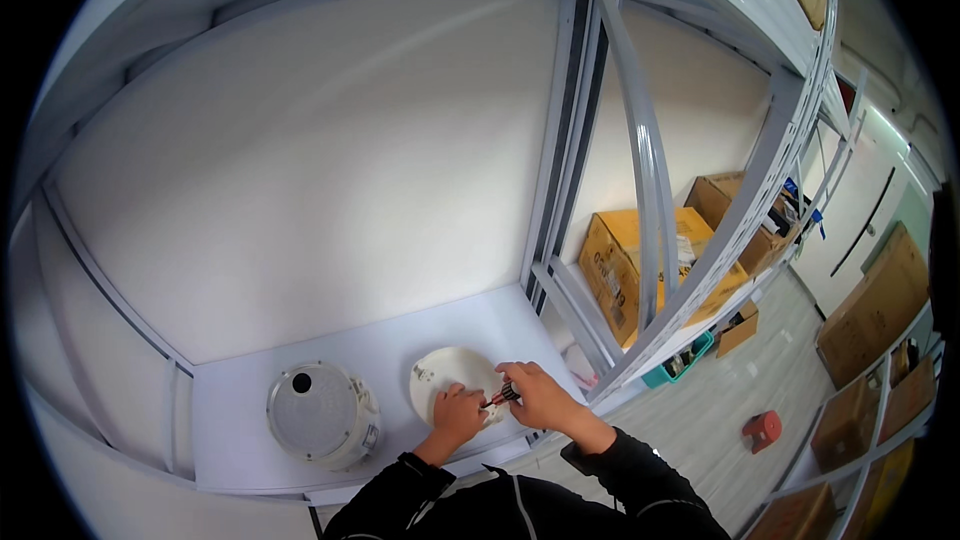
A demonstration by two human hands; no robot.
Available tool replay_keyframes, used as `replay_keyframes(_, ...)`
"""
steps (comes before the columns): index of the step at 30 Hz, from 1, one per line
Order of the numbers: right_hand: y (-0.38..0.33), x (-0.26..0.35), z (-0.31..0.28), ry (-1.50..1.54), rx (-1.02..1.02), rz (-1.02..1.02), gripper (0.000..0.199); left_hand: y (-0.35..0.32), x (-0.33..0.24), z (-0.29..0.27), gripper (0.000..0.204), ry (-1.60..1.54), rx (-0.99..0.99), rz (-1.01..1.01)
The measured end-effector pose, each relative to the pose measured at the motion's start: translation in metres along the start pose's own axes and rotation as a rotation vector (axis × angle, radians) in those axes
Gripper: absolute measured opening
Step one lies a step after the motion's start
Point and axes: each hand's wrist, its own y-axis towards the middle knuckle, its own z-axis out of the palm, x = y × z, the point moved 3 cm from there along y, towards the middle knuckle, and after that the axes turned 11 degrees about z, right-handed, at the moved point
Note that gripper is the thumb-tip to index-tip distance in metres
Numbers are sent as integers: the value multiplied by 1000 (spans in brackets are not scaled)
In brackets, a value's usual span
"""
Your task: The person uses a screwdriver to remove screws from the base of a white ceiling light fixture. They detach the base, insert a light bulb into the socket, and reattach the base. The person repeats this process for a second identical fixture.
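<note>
A round white plate-like part [443,376] lies flat on the white shelf surface [390,340]. My left hand [458,414] rests on its near edge, fingers curled on the rim. Just to the right, my right hand [535,392] grips a small screwdriver [503,397] with a red and black handle, its tip pointing left toward the part between my hands. A round white appliance body [318,414] with a dark hole on top stands on the shelf to the left, apart from both hands.
Grey metal shelf uprights [560,190] rise right of the work spot. Yellow and brown cardboard boxes [618,270] sit on the floor beyond, more boxes [880,305] on racks at far right. A teal crate [685,360] and a small red object [763,428] lie on the grey floor.
</note>
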Motion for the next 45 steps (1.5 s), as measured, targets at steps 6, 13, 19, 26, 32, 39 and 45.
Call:
replay_keyframes(6,-1,-3,7,-219,81,376,51,-1,1,2,29,42,93,-27)
replay_keyframes(13,3,14,1,11,62,152,40,-6,10,17,24,76,43,-38)
replay_keyframes(19,10,0,5,16,61,-105,40,1,7,10,19,70,49,-4)
replay_keyframes(26,8,1,3,-38,158,225,38,7,11,12,18,42,104,5)
replay_keyframes(32,7,-1,4,93,169,3,39,12,12,6,19,23,163,-13)
replay_keyframes(39,7,-4,1,103,157,-27,38,14,14,16,20,-12,178,-28)
replay_keyframes(45,5,-10,-4,121,147,-36,38,19,20,14,18,-51,183,17)
